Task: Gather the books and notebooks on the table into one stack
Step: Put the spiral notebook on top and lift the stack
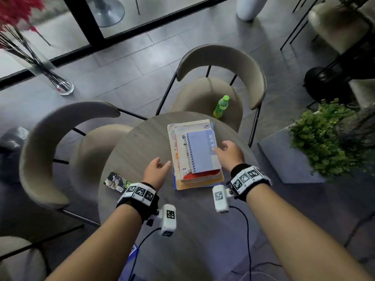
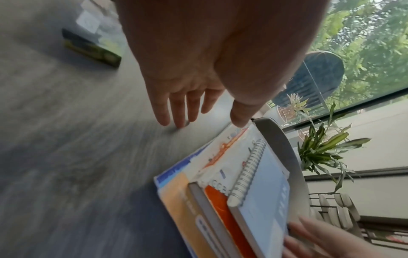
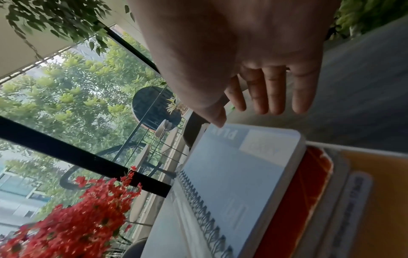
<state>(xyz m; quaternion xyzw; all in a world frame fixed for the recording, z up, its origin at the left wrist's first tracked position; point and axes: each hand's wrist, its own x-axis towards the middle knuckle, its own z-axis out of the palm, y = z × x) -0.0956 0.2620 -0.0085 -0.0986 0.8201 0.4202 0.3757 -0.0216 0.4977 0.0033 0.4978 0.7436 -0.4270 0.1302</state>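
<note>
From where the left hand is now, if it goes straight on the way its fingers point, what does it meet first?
Probably the stack of books. The left hand is open beside it, fingers pointing at its left edge, with only bare table between. Its height above the table is unclear, so the thumb might pass over the lowest cover.

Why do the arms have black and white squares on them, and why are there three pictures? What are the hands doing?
Those are a person's arms. The checkered bands hold little cameras on each wrist, and a third camera sits on the head. So the big picture looks down from the head, and the other two look along each hand.

On the round grey wooden table lies a stack of books and notebooks, with a pale blue spiral notebook on top. A small dark card packet lies nearby.

The left hand and the right hand are open on either side of the stack. Neither grips anything.
</note>
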